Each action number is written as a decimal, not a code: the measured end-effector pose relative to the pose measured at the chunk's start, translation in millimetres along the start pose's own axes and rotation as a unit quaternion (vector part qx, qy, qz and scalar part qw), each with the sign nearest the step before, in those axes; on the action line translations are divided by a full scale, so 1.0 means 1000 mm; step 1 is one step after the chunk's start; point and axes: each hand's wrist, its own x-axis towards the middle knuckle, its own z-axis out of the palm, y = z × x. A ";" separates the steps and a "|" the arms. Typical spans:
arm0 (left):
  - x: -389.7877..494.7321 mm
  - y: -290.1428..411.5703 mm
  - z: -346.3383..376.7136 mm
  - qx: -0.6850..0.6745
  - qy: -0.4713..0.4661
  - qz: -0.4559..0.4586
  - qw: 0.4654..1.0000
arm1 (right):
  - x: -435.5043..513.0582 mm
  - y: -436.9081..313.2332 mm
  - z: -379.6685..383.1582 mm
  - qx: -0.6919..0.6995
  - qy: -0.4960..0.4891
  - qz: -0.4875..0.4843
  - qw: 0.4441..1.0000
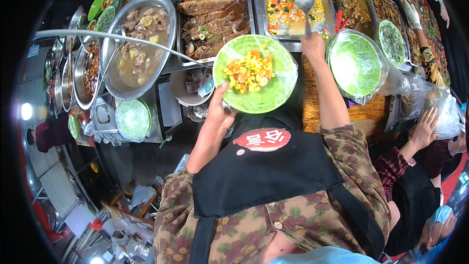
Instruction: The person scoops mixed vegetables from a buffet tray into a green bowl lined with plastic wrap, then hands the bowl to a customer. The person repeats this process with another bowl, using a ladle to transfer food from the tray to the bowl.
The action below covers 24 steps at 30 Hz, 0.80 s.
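Observation:
My left hand [220,108] grips the near left rim of a green bowl [253,101] lined with clear plastic film. In the bowl lies a heap of diced corn, carrot and other pieces [251,69]. Beyond it, my right hand [314,49] holds the handle of a metal serving spoon [305,2]. The spoon's head is over a steel tray [284,35] of the same corn and carrot mix, whose near part shows bare metal and liquid. Whether the spoon touches the food, I cannot tell.
A tray of braised fish [216,18] and a large metal basin of meat soup [141,44] stand to the left. Film-covered green bowls [353,64] sit at the right on a wooden board [315,99]. A co-worker's hand [427,123] touches a plastic bag [445,110]. A pale rod [121,38] crosses the left side.

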 end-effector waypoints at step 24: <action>0.039 -0.011 0.034 0.132 -0.051 0.049 0.989 | -0.188 -0.075 -0.206 0.171 -0.290 -0.081 0.938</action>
